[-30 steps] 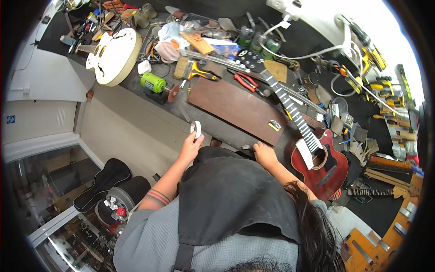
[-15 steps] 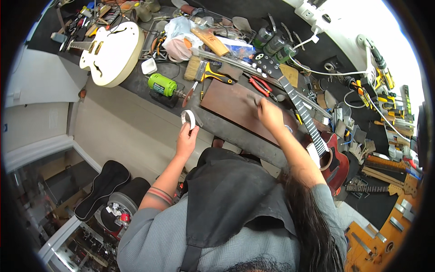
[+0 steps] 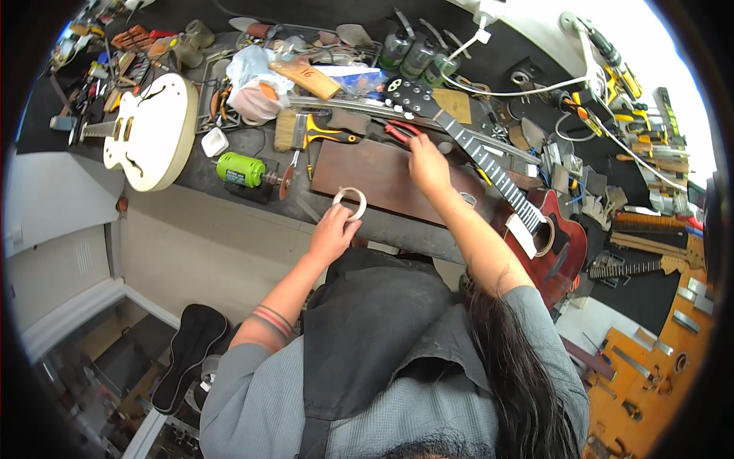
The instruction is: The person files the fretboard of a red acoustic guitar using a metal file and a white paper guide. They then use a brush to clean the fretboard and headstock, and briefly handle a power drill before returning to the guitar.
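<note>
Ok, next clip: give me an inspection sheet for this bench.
Surface: dark workbench, crowded with tools.
Job's things: white tape roll; red acoustic guitar lying on the bench; brown board.
Clutter: cream guitar body, green power tool, brush, plastic bag.
Grippers: left hand holds the tape roll; right hand reaches beside the guitar neck, grasp cannot be told.
Cables: white cable at the back.
Surroundings: black guitar case on the floor; orange tool board at right.
</note>
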The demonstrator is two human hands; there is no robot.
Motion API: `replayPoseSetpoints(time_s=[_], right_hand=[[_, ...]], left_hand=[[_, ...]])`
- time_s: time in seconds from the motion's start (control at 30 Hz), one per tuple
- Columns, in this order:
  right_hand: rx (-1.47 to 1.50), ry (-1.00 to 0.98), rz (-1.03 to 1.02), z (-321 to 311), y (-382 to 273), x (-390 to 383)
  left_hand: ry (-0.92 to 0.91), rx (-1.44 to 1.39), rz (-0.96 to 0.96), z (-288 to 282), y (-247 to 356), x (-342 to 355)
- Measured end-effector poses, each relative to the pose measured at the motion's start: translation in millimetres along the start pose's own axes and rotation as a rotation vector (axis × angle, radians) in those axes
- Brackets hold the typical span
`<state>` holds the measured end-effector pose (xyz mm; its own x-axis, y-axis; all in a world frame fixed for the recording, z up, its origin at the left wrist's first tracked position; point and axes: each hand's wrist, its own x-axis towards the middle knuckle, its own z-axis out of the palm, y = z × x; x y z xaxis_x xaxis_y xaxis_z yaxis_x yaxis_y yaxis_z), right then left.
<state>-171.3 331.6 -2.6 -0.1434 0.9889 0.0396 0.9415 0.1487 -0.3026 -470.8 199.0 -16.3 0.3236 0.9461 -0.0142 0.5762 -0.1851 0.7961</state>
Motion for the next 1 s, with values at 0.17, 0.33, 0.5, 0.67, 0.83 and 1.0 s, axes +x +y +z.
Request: replayPoseSetpoints(time_s=[0.17, 0.33, 0.5, 0.67, 0.83, 1.0], right_hand=[[-0.090, -0.009, 0.153, -4, 26, -95], [-0.213, 0.110, 0.334, -7, 68, -160], [-0.222, -0.004, 0.490, -11, 71, -169], [-0.227, -0.012, 0.528, 2, 78, -169], [-0.157, 0.018, 0.547, 12, 85, -171], [0.076, 0.148, 0.673, 2, 84, -184]], left_hand=[[-0.124, 0.046, 0.144, 27, 24, 63], [-0.057, 0.173, 0.084, 40, 40, 132], [-0.002, 0.099, 0.008, 44, 41, 183], [-0.057, 0.099, 0.096, 38, 41, 157], [-0.129, -0.001, 0.094, 45, 29, 93], [-0.323, -0.102, 0.205, 72, 60, 84]])
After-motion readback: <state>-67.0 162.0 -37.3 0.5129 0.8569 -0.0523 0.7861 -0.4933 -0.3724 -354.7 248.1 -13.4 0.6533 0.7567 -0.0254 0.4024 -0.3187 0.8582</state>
